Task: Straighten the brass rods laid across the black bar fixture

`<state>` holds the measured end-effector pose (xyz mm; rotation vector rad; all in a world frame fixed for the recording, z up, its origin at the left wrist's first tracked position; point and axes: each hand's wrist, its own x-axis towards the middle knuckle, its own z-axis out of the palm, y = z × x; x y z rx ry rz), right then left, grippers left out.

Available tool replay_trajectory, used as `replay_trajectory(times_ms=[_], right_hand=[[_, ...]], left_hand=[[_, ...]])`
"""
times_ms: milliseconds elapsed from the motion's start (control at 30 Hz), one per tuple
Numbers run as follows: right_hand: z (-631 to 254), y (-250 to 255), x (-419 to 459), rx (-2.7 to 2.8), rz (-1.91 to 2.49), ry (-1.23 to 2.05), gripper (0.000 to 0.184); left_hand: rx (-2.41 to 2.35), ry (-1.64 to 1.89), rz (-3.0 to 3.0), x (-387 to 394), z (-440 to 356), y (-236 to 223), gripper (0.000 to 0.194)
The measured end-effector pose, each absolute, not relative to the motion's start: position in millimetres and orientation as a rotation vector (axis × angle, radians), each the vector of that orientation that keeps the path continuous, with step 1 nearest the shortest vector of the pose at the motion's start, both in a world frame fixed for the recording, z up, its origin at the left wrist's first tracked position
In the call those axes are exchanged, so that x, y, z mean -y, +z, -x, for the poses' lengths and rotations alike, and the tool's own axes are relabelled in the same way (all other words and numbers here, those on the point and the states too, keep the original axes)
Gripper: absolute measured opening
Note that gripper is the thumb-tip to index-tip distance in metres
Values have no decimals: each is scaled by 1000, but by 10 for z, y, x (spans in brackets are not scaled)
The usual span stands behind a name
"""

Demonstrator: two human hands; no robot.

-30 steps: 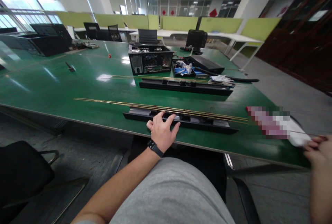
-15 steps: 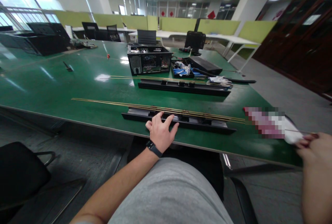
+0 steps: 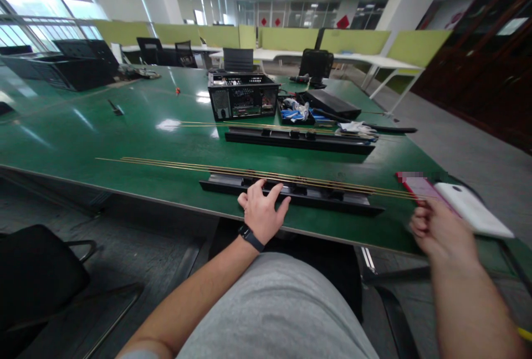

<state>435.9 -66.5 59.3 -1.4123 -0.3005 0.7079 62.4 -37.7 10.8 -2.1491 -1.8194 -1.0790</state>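
Note:
Several thin golden rods (image 3: 178, 165) lie lengthwise along a long black trough-shaped rail (image 3: 332, 204) near the table's front edge. One rod sticks out farther left than the others. My left hand (image 3: 262, 209), with a dark watch on its wrist, rests at the rail's front side, fingers spread and tips by the rods. Out at the rods' right end, my right hand (image 3: 440, 229) is closed, apparently pinching a thin golden rod; the fingers hide the exact grip. Beneath and beyond that hand lie a phone with a red edge (image 3: 409, 183) and a white flat object (image 3: 474, 209).
A second black rail (image 3: 299, 140) with golden rods lies farther back on the green table (image 3: 137, 137). Behind it stand an open computer case (image 3: 243, 96) and a tray with blue-and-white gloves (image 3: 296, 111). White gloves (image 3: 357, 129) lie to the right.
My right hand has moved left from beyond the white object to the rods' right end. One rod now reaches farther left. My left hand stays at the rail.

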Motion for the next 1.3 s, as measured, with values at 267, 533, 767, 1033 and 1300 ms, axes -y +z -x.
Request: replay_trajectory(times_ms=[267, 533, 767, 1033, 1300], right_hand=[[-3924, 621, 576, 301, 1392, 760, 15], [-3647, 592, 658, 398, 1353, 788, 13], [-3536, 570, 625, 433, 1357, 828, 22], [-3259, 547, 573, 526, 1327, 922, 38], [-3452, 606, 609, 422, 1312, 870, 24]], left_hand=[[1845, -1064, 2158, 384, -633, 114, 37], [1834, -1076, 2159, 371, -631, 103, 38], [1829, -1094, 2169, 373, -627, 94, 38], [1830, -1107, 2175, 368, -628, 93, 37], [1809, -1158, 2146, 348, -626, 60, 36]])
